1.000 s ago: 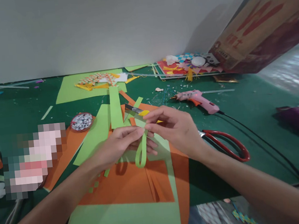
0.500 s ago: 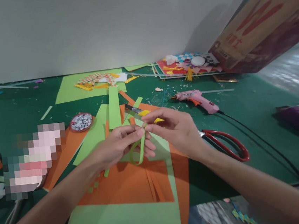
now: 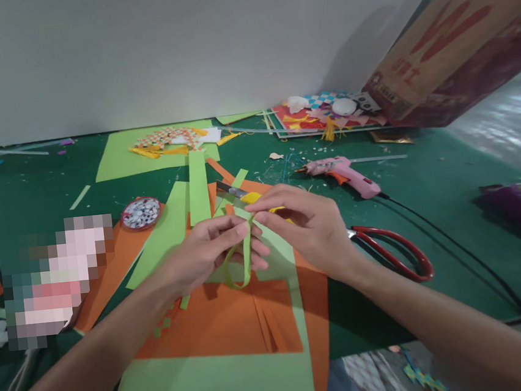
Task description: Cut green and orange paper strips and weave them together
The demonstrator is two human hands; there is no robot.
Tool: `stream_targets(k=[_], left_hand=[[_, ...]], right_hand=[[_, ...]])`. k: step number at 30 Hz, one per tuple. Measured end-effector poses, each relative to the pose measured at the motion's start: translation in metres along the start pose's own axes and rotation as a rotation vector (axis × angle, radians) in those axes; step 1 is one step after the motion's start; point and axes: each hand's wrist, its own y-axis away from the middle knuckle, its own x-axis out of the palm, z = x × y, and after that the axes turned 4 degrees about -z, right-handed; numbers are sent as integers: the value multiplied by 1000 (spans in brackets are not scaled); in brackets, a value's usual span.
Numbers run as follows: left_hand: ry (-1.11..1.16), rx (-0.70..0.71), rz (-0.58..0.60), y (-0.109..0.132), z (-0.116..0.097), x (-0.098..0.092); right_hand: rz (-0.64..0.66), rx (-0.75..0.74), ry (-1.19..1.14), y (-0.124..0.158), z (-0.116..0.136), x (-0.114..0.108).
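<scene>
My left hand (image 3: 210, 249) and my right hand (image 3: 303, 225) meet at their fingertips and both pinch the top of a narrow green paper strip (image 3: 245, 264), which hangs down in a loop. Below them lies an orange paper sheet (image 3: 226, 321) with cut slits, overlaid by green paper (image 3: 214, 387). A yellow utility knife (image 3: 242, 194) lies just behind my fingers.
Red-handled scissors (image 3: 395, 253) lie right of my right hand. A pink glue gun (image 3: 343, 172) with a black cord rests farther back. A round tin of googly eyes (image 3: 141, 213) sits at the left. Woven paper crafts and a leaning cardboard box (image 3: 453, 48) are by the wall.
The green loop has shortened and turned slightly, and my fingertips have shifted a little to the left and down. Everything else stayed still.
</scene>
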Motion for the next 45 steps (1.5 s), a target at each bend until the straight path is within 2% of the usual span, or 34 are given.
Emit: stream_targets(k=[4,7,24,27,45], left_hand=[[-7,21,-34,0,0,-1],[-5,36,-37,0,1,-1],[-36,59,-115,-1,0,2],[-9,70,-108,-1,1,2],[-39,136,-73,-2,-1,4]], right_hand=[[-55,-226,176,3,-2,1],[-47,-293,227,5,-5,2],[-4,-301,222,6,-6,3],[2,-272,209,6,-6,4],[14,-328,188,4,-7,5]])
